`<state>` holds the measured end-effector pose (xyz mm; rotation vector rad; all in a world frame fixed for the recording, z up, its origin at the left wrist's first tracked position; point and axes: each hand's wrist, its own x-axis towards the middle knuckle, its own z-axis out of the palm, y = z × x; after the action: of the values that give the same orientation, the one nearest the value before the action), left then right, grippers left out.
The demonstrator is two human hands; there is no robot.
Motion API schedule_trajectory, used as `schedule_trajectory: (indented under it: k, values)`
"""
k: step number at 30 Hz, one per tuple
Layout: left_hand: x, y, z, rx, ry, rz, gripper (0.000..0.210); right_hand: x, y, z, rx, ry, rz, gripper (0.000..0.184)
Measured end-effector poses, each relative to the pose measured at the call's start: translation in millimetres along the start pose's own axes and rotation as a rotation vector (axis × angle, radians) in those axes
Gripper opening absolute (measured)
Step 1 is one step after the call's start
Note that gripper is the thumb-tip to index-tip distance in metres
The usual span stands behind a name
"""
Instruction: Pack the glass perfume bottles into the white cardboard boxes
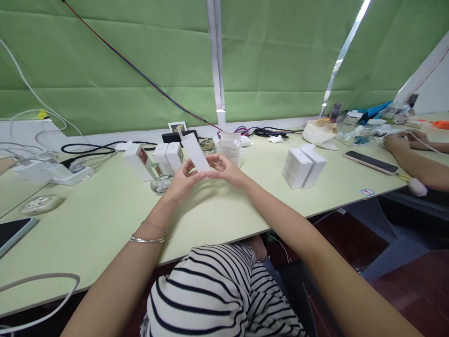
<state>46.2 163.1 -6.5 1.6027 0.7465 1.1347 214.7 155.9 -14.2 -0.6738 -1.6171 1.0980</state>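
Note:
Between both hands I hold a small white carton tilted above the table, a flap standing up at its top. My left hand grips its lower left side, and my right hand has its fingers on the lower right side. Just left of my left hand, a glass perfume bottle rests on the table. Another perfume bottle stands behind the held carton. Beyond my right hand is an upright white box with its top flaps raised. More white boxes stand behind my left hand.
Two white boxes stand together on the right. A phone lies near a co-worker's arm. Power strips and cables occupy the left. Black cables run along the back. The table's front edge is close to my lap.

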Motion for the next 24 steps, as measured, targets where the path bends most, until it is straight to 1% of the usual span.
schedule_trajectory:
  k: [1, 2, 3, 4, 5, 7, 8, 9, 10, 11, 12, 13, 14, 16, 19, 21, 24]
  values:
    - [0.5, -0.7, 0.0, 0.009, 0.023, 0.01, 0.06, -2.0, -4.5, -0.8, -0.071, 0.002, -0.029, 0.053]
    - [1.1, -1.4, -0.2, 0.012, 0.04, 0.019, 0.061, -4.0, -9.4, -2.4, -0.158, 0.034, -0.066, 0.048]
    - [1.6, -2.3, -0.5, 0.011, 0.051, 0.025, 0.063, -5.7, -14.1, -5.1, -0.255, 0.112, -0.107, 0.044]
    - [2.1, -3.2, -0.9, 0.01, 0.055, 0.03, 0.064, -6.8, -17.9, -8.9, -0.353, 0.234, -0.142, 0.041]
    - [2.5, -4.2, -1.3, 0.012, 0.055, 0.033, 0.066, -7.2, -20.1, -13.9, -0.443, 0.391, -0.167, 0.041]
    - [3.0, -5.8, -1.8, 0.022, 0.048, 0.037, 0.069, -6.0, -18.3, -26.6, -0.586, 0.698, -0.152, 0.044]
    - [3.1, -6.4, -1.8, 0.026, 0.044, 0.036, 0.071, -4.5, -14.0, -33.7, -0.64, 0.797, -0.115, 0.049]
    - [3.0, -6.8, -1.6, 0.028, 0.041, 0.035, 0.072, -2.7, -7.8, -40.5, -0.689, 0.851, -0.046, 0.055]
    - [2.8, -7.0, -1.3, 0.03, 0.035, 0.033, 0.073, -0.7, -0.4, -46.5, -0.726, 0.853, 0.048, 0.06]
    - [2.5, -7.1, -0.9, 0.032, 0.029, 0.03, 0.073, 1.3, 7.5, -51.4, -0.75, 0.805, 0.148, 0.062]
    - [2.2, -6.9, -0.6, 0.033, 0.024, 0.029, 0.073, 3.2, 15.0, -54.7, -0.766, 0.697, 0.244, 0.058]
    - [1.9, -6.6, -0.3, 0.03, 0.02, 0.031, 0.073, 4.9, 21.4, -56.2, -0.786, 0.594, 0.29, 0.051]
    - [1.7, -6.1, -0.2, 0.022, 0.018, 0.036, 0.072, 6.2, 26.1, -56.1, -0.796, 0.549, 0.295, 0.045]
    - [1.8, -4.6, -0.3, -0.004, 0.025, 0.051, 0.069, 7.7, 30.2, -51.7, -0.82, 0.502, 0.255, 0.038]
    - [3.2, -2.4, -1.0, -0.017, 0.068, 0.088, 0.066, 7.1, 26.2, -39.9, -0.9, 0.428, 0.1, 0.036]
    - [4.6, -1.9, -1.6, 0.001, 0.131, 0.113, 0.064, 5.5, 21.6, -32.3, -0.957, 0.35, -0.002, 0.036]
    - [6.3, -3.4, -2.1, 0.036, 0.276, 0.15, 0.064, 3.1, 16.6, -23.4, -0.996, 0.284, -0.088, 0.036]
